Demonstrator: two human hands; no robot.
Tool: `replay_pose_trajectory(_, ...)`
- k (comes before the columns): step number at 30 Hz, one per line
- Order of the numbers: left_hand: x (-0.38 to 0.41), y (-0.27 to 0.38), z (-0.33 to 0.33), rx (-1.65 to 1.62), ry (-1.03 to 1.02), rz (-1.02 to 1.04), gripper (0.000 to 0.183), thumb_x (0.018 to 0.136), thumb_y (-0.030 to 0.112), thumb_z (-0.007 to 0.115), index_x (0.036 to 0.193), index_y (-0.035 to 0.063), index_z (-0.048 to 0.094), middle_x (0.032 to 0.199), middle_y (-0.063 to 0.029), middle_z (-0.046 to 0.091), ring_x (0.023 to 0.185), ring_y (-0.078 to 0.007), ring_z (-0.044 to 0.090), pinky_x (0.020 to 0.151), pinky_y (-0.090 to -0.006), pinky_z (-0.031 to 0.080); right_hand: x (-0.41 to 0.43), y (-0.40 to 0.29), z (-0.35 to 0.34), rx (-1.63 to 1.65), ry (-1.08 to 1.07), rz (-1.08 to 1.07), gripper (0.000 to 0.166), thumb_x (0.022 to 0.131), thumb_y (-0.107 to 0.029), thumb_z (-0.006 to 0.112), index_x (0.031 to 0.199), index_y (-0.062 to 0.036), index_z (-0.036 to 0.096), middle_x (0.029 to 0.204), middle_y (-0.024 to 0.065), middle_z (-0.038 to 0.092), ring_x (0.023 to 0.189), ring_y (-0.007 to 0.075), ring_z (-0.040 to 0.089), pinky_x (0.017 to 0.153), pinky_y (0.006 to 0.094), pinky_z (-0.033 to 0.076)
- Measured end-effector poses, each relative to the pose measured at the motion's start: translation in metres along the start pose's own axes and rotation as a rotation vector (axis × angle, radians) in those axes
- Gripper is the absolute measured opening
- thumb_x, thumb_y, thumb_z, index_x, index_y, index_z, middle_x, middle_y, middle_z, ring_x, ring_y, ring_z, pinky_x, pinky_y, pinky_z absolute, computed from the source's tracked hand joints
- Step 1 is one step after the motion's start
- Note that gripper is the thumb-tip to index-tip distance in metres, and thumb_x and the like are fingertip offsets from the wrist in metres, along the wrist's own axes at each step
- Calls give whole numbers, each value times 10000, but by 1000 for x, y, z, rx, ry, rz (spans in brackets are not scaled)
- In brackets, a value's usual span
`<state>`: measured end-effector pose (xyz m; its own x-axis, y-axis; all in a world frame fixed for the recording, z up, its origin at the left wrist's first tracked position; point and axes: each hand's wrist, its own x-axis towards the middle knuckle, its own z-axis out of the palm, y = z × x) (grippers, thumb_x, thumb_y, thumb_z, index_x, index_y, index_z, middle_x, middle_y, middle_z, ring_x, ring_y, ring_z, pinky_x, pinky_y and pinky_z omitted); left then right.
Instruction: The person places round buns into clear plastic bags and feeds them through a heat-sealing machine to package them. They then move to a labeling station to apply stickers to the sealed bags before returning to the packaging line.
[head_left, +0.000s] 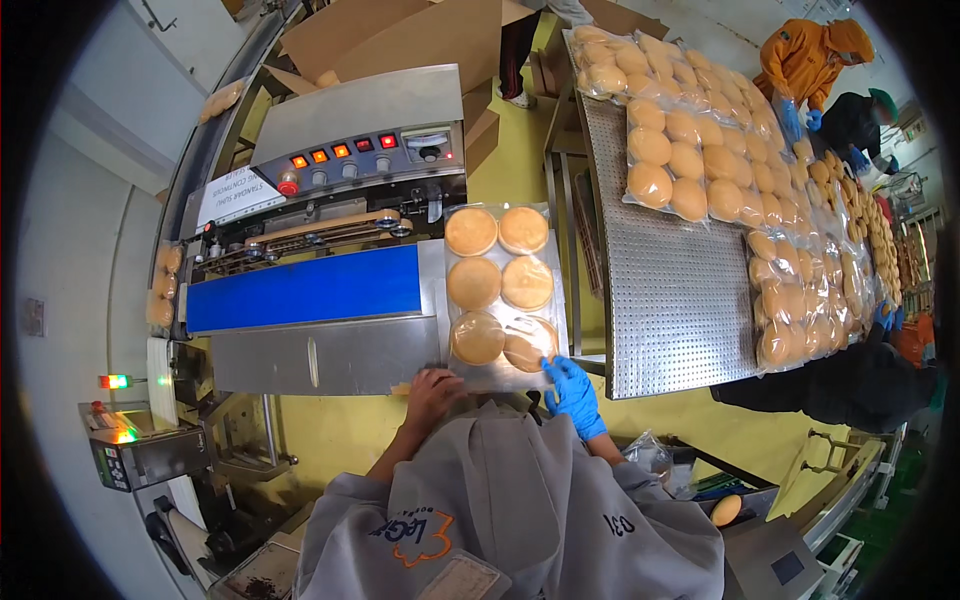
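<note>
A clear plastic bag of several round buns (501, 285), in two columns, lies flat before me on a metal plate (564, 300) at the right end of a continuous band sealer (375, 127). My right hand (574, 397), in a blue glove, has its fingers apart and its fingertips at the bag's lower right corner. Bare, my left hand (436, 394) rests with bent fingers at the plate's front edge, by the bag's lower left corner. Whether it grips anything is hidden. The sealer's blue belt (304, 289) runs off to the left.
To the right, a perforated metal table (675, 300) carries many bagged buns (690, 165). Co-workers in orange (806, 64) and dark clothing (825, 382) stand around it. Cardboard boxes (420, 45) are behind the sealer. More bagged buns (166, 285) lie on a conveyor at left. A dark crate (739, 480) sits behind me.
</note>
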<state>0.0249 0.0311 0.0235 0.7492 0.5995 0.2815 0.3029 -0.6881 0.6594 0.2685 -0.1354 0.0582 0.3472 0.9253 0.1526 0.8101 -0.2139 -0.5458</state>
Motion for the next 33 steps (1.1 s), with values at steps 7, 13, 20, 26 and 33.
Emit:
replay_pose_trajectory(7, 16, 6, -19, 79, 11, 71, 151, 684, 79, 636, 823, 132, 664, 1001, -16, 597, 944, -248, 514, 831, -361, 396, -2, 24, 4, -142, 110, -196, 318, 727, -74, 573, 1044, -103, 570, 1008, 94, 550, 860, 276, 536, 741, 386, 419)
replay_pose_trajectory(13, 106, 72, -97, -143, 445, 112, 109, 726, -6, 576, 807, 32, 638, 823, -77, 646, 837, -260, 576, 772, -362, 453, 82, -47, -103, 220, 475, -173, 122, 805, -18, 536, 910, -38, 596, 924, 103, 580, 872, 264, 552, 762, 324, 435)
replay_pose_trajectory(20, 190, 114, -147, -438, 802, -85, 116, 863, 61, 520, 826, -11, 604, 740, -86, 607, 722, -154, 590, 674, -257, 459, 173, -102, -166, 963, 581, -19, 66, 811, -16, 567, 869, 2, 591, 889, 92, 593, 830, 177, 557, 750, 272, 448)
replay_pose_trajectory(26, 223, -71, -36, -773, 547, -565, 202, 885, 151, 529, 862, -36, 600, 738, -81, 624, 656, -145, 619, 627, -258, 505, 262, 28, 2, 1241, 191, 324, 185, 795, -164, 666, 710, -41, 557, 634, 51, 589, 505, 112, 540, 462, 250, 435)
replay_pose_trajectory(33, 208, -121, 14, -916, 249, -855, 164, 817, 132, 627, 839, -30, 613, 811, -113, 655, 731, -178, 641, 662, -288, 526, 272, 87, 67, 1358, -189, 652, 141, 824, -117, 600, 878, 12, 623, 790, 91, 629, 709, 167, 609, 638, 266, 503)
